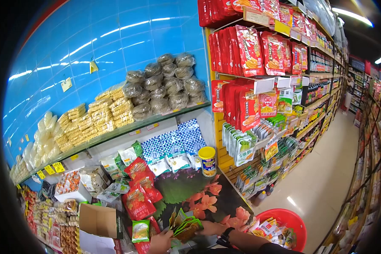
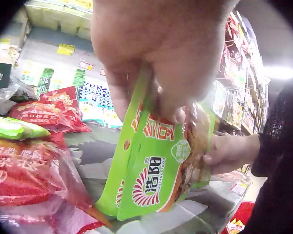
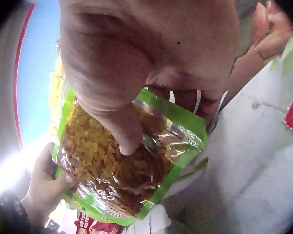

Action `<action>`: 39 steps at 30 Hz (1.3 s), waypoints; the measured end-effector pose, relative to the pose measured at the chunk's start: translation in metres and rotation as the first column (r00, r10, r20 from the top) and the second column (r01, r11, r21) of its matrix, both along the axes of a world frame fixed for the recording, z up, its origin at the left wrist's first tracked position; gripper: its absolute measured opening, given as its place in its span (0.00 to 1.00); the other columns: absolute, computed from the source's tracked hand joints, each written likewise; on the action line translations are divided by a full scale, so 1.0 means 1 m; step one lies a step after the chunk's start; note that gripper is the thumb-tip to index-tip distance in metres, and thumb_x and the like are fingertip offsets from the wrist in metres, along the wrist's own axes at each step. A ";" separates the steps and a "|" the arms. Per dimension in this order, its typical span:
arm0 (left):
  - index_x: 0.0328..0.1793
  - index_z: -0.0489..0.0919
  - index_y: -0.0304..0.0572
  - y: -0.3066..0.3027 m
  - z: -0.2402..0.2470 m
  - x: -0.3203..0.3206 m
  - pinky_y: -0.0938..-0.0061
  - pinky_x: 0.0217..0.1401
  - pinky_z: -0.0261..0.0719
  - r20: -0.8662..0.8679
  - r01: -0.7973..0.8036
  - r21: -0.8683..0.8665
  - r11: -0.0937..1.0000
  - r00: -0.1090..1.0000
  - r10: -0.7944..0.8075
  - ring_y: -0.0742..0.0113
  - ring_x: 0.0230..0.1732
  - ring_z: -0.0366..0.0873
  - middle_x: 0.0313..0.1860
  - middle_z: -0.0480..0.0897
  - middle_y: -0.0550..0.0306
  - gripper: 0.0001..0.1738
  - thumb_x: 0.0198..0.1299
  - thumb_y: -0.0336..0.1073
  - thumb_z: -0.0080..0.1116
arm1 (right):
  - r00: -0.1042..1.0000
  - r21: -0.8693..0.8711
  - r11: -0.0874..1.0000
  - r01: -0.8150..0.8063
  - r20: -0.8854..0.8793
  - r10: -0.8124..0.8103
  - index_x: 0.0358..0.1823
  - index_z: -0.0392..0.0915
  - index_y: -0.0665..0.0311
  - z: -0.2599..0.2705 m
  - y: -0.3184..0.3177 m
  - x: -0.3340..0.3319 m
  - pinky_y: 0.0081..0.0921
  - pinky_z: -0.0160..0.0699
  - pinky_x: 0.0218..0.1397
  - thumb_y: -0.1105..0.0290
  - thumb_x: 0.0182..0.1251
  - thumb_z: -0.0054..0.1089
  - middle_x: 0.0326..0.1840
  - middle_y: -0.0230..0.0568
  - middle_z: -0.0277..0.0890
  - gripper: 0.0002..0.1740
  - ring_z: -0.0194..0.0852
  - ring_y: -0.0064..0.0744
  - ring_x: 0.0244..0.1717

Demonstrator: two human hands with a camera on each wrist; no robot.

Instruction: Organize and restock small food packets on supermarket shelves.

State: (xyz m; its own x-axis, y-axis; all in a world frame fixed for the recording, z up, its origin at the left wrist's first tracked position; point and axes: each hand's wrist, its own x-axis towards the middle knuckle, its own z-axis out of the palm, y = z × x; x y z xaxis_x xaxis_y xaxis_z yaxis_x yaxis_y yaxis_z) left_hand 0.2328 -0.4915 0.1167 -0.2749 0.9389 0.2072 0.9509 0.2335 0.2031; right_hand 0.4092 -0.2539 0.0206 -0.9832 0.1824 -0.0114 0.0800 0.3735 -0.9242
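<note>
Several green-edged food packets (image 1: 186, 226) are held upright together over the flower-printed counter. The left hand (image 1: 160, 243) grips their left side; in the left wrist view that hand (image 2: 161, 53) pinches the top of the green packets (image 2: 151, 165), which bear white and red print. On the other side is the right hand (image 1: 211, 228). The right wrist view has the right hand (image 3: 151, 63) with its thumb on the clear front of a packet (image 3: 107, 151) showing yellow-brown contents, its fingers behind the packet, while the left hand (image 3: 46, 183) holds the far edge.
Red packets (image 1: 139, 203) and a green-and-white packet (image 1: 140, 231) lie left of the hands, beside an open cardboard box (image 1: 98, 221). A yellow-lidded tub (image 1: 207, 161) stands at the counter's back. At right are a red basin (image 1: 298, 220) of packets and hanging racks (image 1: 249, 101).
</note>
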 end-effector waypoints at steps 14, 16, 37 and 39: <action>0.38 0.78 0.49 0.060 0.106 0.025 0.49 0.36 0.76 0.109 0.307 0.073 0.949 0.943 -0.314 0.42 0.34 0.82 0.27 0.82 0.48 0.04 0.59 0.35 0.61 | 0.969 -0.775 0.631 -0.042 -0.184 -0.162 0.81 0.57 0.61 0.006 0.022 0.066 0.40 0.60 0.80 0.41 0.77 0.51 0.78 0.46 0.64 0.42 0.62 0.40 0.77; 0.38 0.76 0.47 0.070 0.114 0.032 0.48 0.36 0.75 0.209 0.352 0.072 0.933 0.909 -0.359 0.40 0.34 0.81 0.28 0.82 0.47 0.05 0.59 0.34 0.61 | 0.949 -0.959 0.268 -0.095 -0.169 -0.267 0.83 0.53 0.60 0.025 0.030 0.076 0.44 0.59 0.81 0.31 0.76 0.39 0.78 0.48 0.64 0.48 0.62 0.44 0.78; 0.58 0.81 0.41 0.130 0.018 -0.033 0.63 0.47 0.82 0.746 0.322 -0.280 0.904 0.666 -0.006 0.59 0.42 0.87 0.44 0.87 0.48 0.18 0.62 0.32 0.66 | 0.973 -0.926 0.370 0.075 -0.014 -0.231 0.75 0.64 0.66 -0.003 0.019 0.097 0.51 0.68 0.74 0.37 0.80 0.39 0.72 0.44 0.70 0.41 0.69 0.45 0.72; 0.59 0.82 0.40 0.147 0.008 -0.048 0.63 0.47 0.83 0.682 0.353 -0.300 0.886 0.729 -0.060 0.58 0.43 0.87 0.44 0.86 0.47 0.19 0.62 0.31 0.67 | 0.975 -0.905 0.404 0.129 0.040 -0.220 0.76 0.62 0.64 0.000 -0.001 0.090 0.48 0.72 0.71 0.48 0.82 0.47 0.72 0.41 0.68 0.33 0.69 0.42 0.71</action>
